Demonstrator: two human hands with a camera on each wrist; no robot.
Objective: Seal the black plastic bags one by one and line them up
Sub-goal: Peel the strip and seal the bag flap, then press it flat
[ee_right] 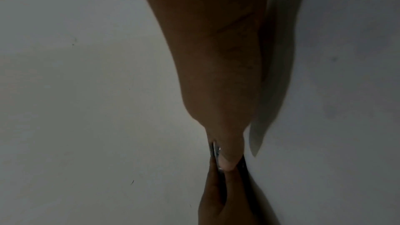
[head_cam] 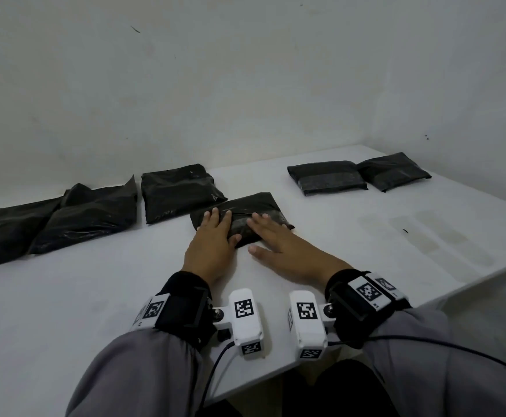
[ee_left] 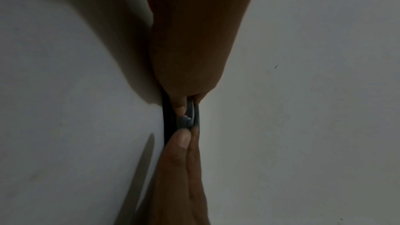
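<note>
A folded black plastic bag lies flat on the white table in the middle. Both hands lie palm down on it with straight fingers. My left hand presses its left part and my right hand presses its right part, with the right thumb on the table just in front. In the left wrist view only a sliver of the bag shows under my left hand. In the right wrist view my right hand hides nearly all of the bag.
Two folded bags lie side by side at the back right. On the left, one bag and two overlapping bags lie near the wall. The table's edge runs along the right and front.
</note>
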